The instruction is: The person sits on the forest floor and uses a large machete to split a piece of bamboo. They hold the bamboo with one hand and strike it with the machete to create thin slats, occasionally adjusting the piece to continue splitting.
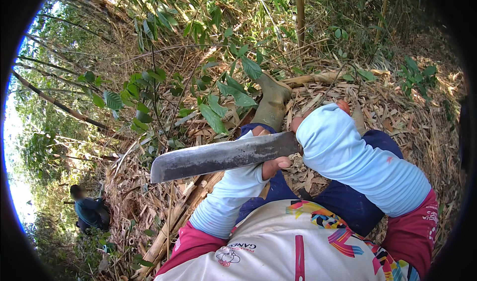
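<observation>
Right hand (pixel 318 116) mostly sleeve-hidden, left hand (pixel 272 165) under machete blade (pixel 223 156)

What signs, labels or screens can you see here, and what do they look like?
No signs, packages or screens show here.
Shirt print: on the white shirt at the bottom edge, a small dark mark with a little cartoon figure.
Colourful pattern: on the same shirt, bright blocky shapes in pink, yellow, blue and black.

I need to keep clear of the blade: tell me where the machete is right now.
In the head view the machete lies across the middle, blade pointing to the person's left, its handle end in the right hand, the left hand touching its lower edge.
</observation>
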